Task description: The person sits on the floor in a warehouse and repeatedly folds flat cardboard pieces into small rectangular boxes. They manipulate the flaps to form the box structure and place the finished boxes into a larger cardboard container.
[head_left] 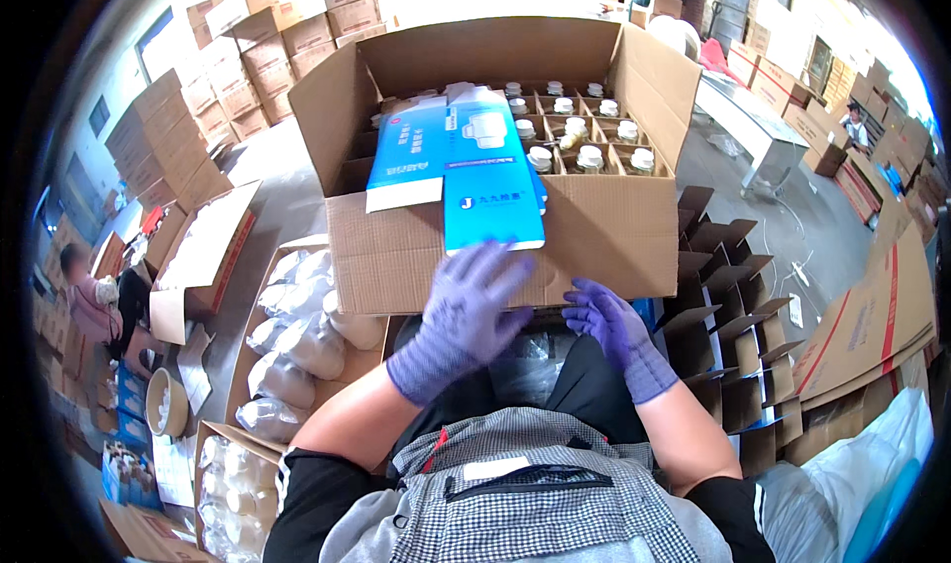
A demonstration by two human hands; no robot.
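Observation:
A large open cardboard box (396, 256) stands in front of me, divided inside by card partitions. Glass bottles with white caps (589, 157) fill cells on its right side. Flat blue-and-white printed cartons (416, 152) lie across its left part, and one blue panel hangs over the front wall. My left hand (466, 306), in a purple glove, has its fingers spread at the lower edge of that panel; whether it presses on it I cannot tell. Beside the lower front of the box, my right hand (606, 320), gloved alike, has its fingers apart and holds nothing visible.
Bagged white containers (302, 355) fill a carton at left. Card partition grids (733, 335) stand at right, near flattened cardboard (872, 315). A metal table (748, 117) is farther right. A person (99, 301) sits far left; stacked cartons (263, 53) line the back.

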